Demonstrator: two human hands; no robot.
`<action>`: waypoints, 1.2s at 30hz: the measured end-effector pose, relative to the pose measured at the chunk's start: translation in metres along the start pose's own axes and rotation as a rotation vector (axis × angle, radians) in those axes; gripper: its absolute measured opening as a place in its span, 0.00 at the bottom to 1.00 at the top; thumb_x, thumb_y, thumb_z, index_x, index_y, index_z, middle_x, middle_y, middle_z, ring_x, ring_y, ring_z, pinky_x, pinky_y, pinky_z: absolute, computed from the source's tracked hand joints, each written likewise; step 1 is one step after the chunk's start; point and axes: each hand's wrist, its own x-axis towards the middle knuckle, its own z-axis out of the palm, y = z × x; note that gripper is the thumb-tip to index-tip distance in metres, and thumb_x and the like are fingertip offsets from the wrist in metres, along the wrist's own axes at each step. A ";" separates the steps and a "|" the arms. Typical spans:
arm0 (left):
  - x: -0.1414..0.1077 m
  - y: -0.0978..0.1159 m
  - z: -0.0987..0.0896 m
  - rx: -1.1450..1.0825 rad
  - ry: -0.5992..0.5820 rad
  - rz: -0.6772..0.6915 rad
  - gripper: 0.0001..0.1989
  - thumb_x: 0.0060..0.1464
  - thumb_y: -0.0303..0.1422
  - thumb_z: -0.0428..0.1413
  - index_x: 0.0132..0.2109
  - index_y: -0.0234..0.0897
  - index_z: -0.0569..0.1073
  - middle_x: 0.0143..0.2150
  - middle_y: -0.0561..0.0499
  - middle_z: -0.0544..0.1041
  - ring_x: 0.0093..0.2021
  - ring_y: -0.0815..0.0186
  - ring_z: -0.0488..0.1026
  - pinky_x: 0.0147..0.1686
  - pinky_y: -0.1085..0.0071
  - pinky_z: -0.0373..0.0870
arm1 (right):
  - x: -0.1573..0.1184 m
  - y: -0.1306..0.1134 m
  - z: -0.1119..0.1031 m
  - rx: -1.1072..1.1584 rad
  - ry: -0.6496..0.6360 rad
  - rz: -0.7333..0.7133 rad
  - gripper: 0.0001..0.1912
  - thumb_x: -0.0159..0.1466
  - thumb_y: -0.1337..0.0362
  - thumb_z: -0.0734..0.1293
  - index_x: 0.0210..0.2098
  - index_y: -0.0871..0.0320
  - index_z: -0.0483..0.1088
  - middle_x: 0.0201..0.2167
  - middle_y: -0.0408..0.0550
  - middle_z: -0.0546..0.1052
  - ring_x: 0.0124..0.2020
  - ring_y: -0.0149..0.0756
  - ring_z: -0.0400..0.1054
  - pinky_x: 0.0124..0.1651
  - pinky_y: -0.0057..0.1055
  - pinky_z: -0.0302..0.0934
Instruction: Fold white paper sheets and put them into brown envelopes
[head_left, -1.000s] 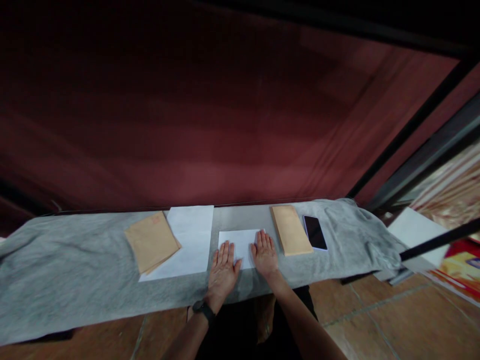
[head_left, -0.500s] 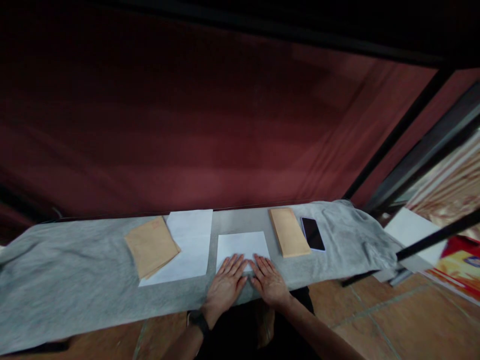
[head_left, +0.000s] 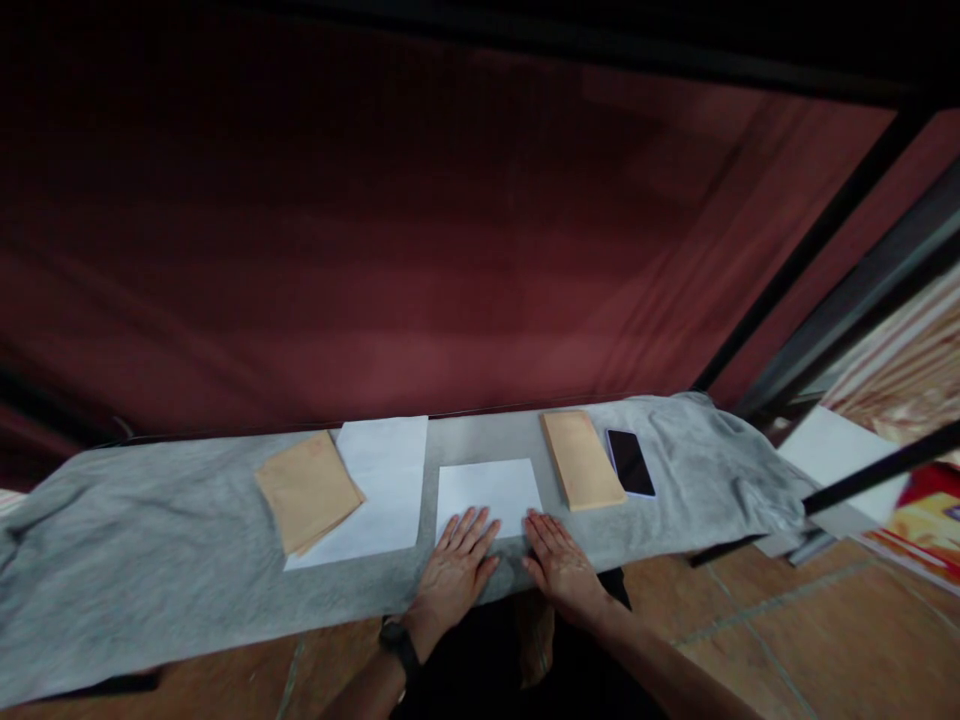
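A white sheet of paper (head_left: 487, 487), apparently folded, lies in front of me on the grey cloth. My left hand (head_left: 454, 570) rests flat on its near left part, fingers spread. At the near right corner of the same sheet lies my right hand (head_left: 562, 568), palm down with the fingers stretched out. Brown envelopes (head_left: 309, 490) sit to the left, partly covering larger white paper (head_left: 390, 480). To the right is a stack of brown envelopes (head_left: 583, 460).
A phone (head_left: 631, 463) lies beside the right-hand envelopes. Grey cloth (head_left: 187, 550) covers the narrow table, with a dark red panel (head_left: 450, 250) behind it. A black metal bar (head_left: 885, 470) and a red and yellow package (head_left: 934, 520) are at the far right.
My right hand has slid to the right along the sheet's near edge, so the hands are farther apart. The left hand stays nearly in place. The view has shifted slightly.
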 end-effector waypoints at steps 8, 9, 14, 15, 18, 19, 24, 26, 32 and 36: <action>-0.002 0.001 -0.005 -0.045 -0.008 0.050 0.28 0.68 0.45 0.46 0.70 0.46 0.56 0.69 0.51 0.64 0.70 0.58 0.56 0.69 0.53 0.50 | 0.061 -0.012 0.015 0.126 -0.119 0.006 0.24 0.75 0.58 0.51 0.65 0.59 0.63 0.67 0.50 0.64 0.67 0.37 0.58 0.69 0.40 0.54; -0.001 0.000 -0.005 -0.050 -0.016 0.052 0.28 0.67 0.45 0.45 0.70 0.46 0.56 0.69 0.51 0.65 0.70 0.59 0.56 0.69 0.53 0.50 | 0.070 -0.014 0.019 0.130 -0.122 0.009 0.24 0.75 0.58 0.51 0.65 0.58 0.63 0.67 0.49 0.63 0.68 0.37 0.57 0.69 0.41 0.53; 0.000 0.000 -0.005 -0.060 -0.053 0.049 0.28 0.68 0.45 0.45 0.71 0.47 0.53 0.70 0.52 0.62 0.71 0.59 0.55 0.69 0.53 0.50 | 0.099 -0.011 0.039 0.071 -0.116 0.091 0.24 0.75 0.58 0.52 0.68 0.55 0.59 0.69 0.50 0.59 0.70 0.41 0.52 0.70 0.45 0.48; 0.000 0.000 -0.005 -0.061 -0.056 0.045 0.28 0.68 0.45 0.45 0.71 0.48 0.53 0.71 0.53 0.61 0.71 0.59 0.55 0.69 0.53 0.51 | 0.103 -0.008 0.041 0.056 -0.115 0.107 0.24 0.75 0.58 0.53 0.68 0.54 0.58 0.70 0.50 0.58 0.70 0.42 0.52 0.70 0.45 0.47; 0.000 0.000 -0.004 -0.059 -0.056 0.039 0.29 0.68 0.45 0.45 0.72 0.49 0.51 0.71 0.54 0.61 0.71 0.59 0.55 0.68 0.53 0.51 | 0.111 0.003 0.046 0.017 -0.104 0.153 0.25 0.74 0.57 0.55 0.69 0.54 0.57 0.70 0.51 0.56 0.70 0.42 0.52 0.70 0.45 0.47; 0.000 0.000 -0.004 -0.058 -0.055 0.040 0.29 0.68 0.45 0.45 0.72 0.48 0.51 0.71 0.54 0.60 0.71 0.59 0.54 0.68 0.53 0.51 | 0.112 0.006 0.047 0.004 -0.098 0.173 0.26 0.74 0.56 0.55 0.69 0.54 0.57 0.70 0.52 0.56 0.70 0.42 0.52 0.70 0.44 0.46; 0.000 0.001 -0.004 -0.049 -0.050 0.040 0.29 0.68 0.45 0.45 0.72 0.47 0.51 0.72 0.53 0.59 0.71 0.59 0.54 0.68 0.53 0.52 | 0.111 0.019 0.050 -0.067 -0.046 0.254 0.28 0.73 0.56 0.55 0.69 0.61 0.56 0.70 0.56 0.57 0.69 0.45 0.54 0.69 0.44 0.47; 0.001 0.002 -0.006 -0.050 -0.047 0.031 0.29 0.68 0.46 0.45 0.72 0.47 0.51 0.72 0.52 0.58 0.71 0.60 0.54 0.69 0.53 0.51 | 0.106 0.021 0.050 -0.090 -0.012 0.278 0.29 0.74 0.57 0.54 0.69 0.65 0.55 0.69 0.58 0.59 0.69 0.47 0.54 0.69 0.45 0.48; 0.001 0.006 -0.012 -0.067 -0.066 0.001 0.29 0.68 0.45 0.45 0.71 0.48 0.52 0.73 0.52 0.56 0.72 0.60 0.52 0.69 0.52 0.51 | 0.072 0.015 0.045 -0.113 0.132 0.324 0.29 0.73 0.61 0.52 0.70 0.68 0.52 0.68 0.63 0.59 0.68 0.50 0.55 0.67 0.50 0.50; 0.001 0.006 -0.012 -0.083 -0.056 0.005 0.29 0.68 0.45 0.45 0.71 0.47 0.53 0.73 0.51 0.57 0.72 0.60 0.52 0.69 0.52 0.49 | 0.045 0.000 0.034 -0.056 0.068 0.181 0.29 0.73 0.60 0.54 0.71 0.62 0.51 0.69 0.56 0.59 0.69 0.46 0.53 0.69 0.47 0.49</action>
